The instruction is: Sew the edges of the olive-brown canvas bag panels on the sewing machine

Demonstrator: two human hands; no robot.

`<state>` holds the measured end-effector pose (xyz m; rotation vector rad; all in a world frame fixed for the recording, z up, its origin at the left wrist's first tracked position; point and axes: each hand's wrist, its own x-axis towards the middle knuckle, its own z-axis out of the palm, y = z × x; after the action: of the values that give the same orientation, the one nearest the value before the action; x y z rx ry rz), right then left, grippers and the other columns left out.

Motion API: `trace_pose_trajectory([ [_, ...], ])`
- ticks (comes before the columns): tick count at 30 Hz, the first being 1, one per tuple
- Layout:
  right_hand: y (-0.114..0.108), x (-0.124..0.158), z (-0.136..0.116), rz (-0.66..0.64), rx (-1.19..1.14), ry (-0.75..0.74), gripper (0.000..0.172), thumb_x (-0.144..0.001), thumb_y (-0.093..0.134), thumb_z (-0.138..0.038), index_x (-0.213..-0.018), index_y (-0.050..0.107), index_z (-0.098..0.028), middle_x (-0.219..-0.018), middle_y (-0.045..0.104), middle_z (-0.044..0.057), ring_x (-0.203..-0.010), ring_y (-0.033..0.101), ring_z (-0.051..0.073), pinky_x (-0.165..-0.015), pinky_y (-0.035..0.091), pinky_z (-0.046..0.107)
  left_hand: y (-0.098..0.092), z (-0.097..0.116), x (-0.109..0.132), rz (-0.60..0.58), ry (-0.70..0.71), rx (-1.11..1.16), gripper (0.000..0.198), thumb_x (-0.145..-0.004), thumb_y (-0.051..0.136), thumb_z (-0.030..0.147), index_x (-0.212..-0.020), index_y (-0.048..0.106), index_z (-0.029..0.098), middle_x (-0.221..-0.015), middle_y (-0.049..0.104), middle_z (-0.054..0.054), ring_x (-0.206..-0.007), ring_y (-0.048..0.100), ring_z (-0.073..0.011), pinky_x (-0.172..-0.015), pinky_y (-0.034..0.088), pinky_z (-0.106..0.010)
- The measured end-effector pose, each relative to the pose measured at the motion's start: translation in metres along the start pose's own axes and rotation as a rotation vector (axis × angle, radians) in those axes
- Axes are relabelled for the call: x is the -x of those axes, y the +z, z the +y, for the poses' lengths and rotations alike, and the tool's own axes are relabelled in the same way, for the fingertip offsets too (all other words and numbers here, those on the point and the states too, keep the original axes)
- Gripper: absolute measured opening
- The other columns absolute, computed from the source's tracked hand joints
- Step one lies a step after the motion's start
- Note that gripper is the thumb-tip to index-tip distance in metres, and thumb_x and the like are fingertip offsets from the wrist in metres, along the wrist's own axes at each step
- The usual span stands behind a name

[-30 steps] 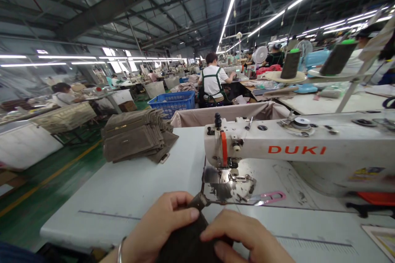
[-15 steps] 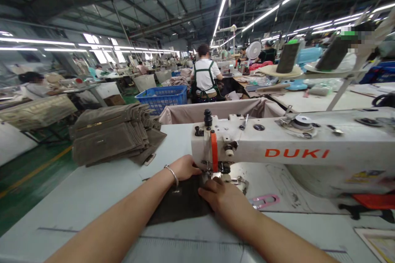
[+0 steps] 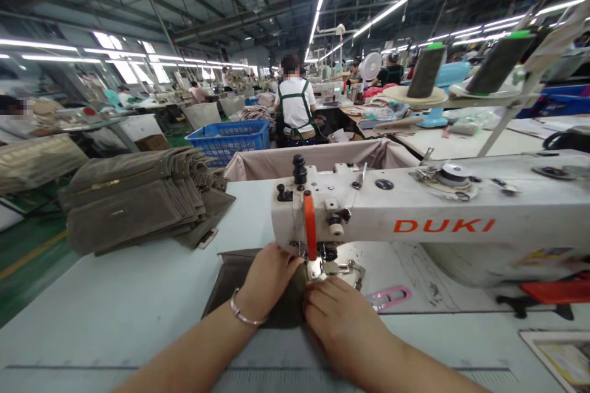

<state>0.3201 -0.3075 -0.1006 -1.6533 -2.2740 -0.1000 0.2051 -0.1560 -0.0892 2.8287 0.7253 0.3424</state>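
Note:
A dark olive fabric piece (image 3: pixel 288 304) lies on the pale table under the needle area of a white sewing machine (image 3: pixel 359 212) marked DUKI. My left hand (image 3: pixel 270 279), with a bracelet at its wrist, rests on the piece with thumb and fingers together close to the presser foot (image 3: pixel 316 268). In front of the foot, my right hand (image 3: pixel 334 313) has its fingers curled and pressed together at the cloth's right edge. Their fingertips are partly hidden. To the right of my right hand lies a pink thread snipper (image 3: pixel 391 298).
A stack of olive fabric pieces (image 3: pixel 133 196) sits on the table's left. Behind the machine are a pink cloth-lined bin (image 3: pixel 332 153), a blue basket (image 3: pixel 230 138) and a person seated with their back turned. Thread cones (image 3: pixel 426 70) stand upper right. A ruler scale (image 3: pixel 262 376) marks the front.
The view has swung slightly right. My left hand has come nearer to me along the cloth, and the piece has turned, with more of it showing behind and left of that hand.

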Motion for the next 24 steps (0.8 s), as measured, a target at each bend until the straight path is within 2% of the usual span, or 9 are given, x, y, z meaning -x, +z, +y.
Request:
trace_pose_trajectory([
  [2, 0.003, 0.008, -0.005, 0.053, -0.031, 0.004, 0.015, -0.088, 0.055, -0.012, -0.099, 0.065, -0.014, -0.107, 0.066, 0.009, -0.106, 0.056, 0.022, -0.095, 0.045, 0.036, -0.001, 0.009, 0.017, -0.022, 0.05, 0.0, 0.013, -0.093, 0.055, 0.019, -0.094, 0.068, 0.017, -0.102, 0.068, -0.01, -0.101, 0.061, -0.0267, -0.094, 0.048, -0.041],
  [4, 0.007, 0.014, -0.006, 0.121, -0.064, 0.014, 0.017, -0.087, 0.055, -0.01, -0.1, 0.065, -0.013, -0.106, 0.067, 0.009, -0.105, 0.056, 0.021, -0.095, 0.045, 0.035, -0.002, 0.016, 0.031, -0.03, 0.133, -0.026, 0.021, -0.092, 0.052, 0.011, -0.107, 0.065, 0.018, -0.119, 0.063, -0.008, -0.114, 0.055, -0.0257, -0.103, 0.043, -0.04],
  [8, 0.014, 0.015, -0.006, 0.256, -0.087, 0.0, 0.016, -0.084, 0.055, -0.007, -0.097, 0.065, -0.012, -0.102, 0.067, 0.008, -0.103, 0.057, 0.021, -0.093, 0.046, 0.035, -0.008, 0.018, 0.042, -0.035, 0.283, -0.124, 0.034, -0.093, 0.043, 0.004, -0.123, 0.056, 0.014, -0.131, 0.056, -0.01, -0.127, 0.046, -0.0254, -0.11, 0.038, -0.043],
  [15, 0.02, 0.008, -0.007, 0.342, -0.089, -0.046, 0.019, -0.087, 0.05, -0.011, -0.099, 0.065, -0.009, -0.096, 0.067, 0.01, -0.098, 0.059, 0.022, -0.085, 0.049, 0.035, -0.009, 0.001, 0.036, -0.03, 0.29, -0.01, 0.038, -0.095, 0.048, 0.01, -0.133, 0.048, 0.018, -0.132, 0.055, -0.008, -0.125, 0.048, -0.0208, -0.109, 0.041, -0.039],
  [24, 0.022, 0.012, -0.008, 0.388, -0.112, -0.042, 0.02, -0.087, 0.05, -0.009, -0.099, 0.066, -0.011, -0.096, 0.068, 0.008, -0.099, 0.06, 0.019, -0.088, 0.047, 0.033, -0.005, 0.009, 0.041, -0.004, 0.334, -0.08, 0.035, -0.095, 0.04, 0.007, -0.129, 0.051, 0.012, -0.132, 0.059, -0.009, -0.126, 0.049, -0.0213, -0.11, 0.04, -0.041],
])
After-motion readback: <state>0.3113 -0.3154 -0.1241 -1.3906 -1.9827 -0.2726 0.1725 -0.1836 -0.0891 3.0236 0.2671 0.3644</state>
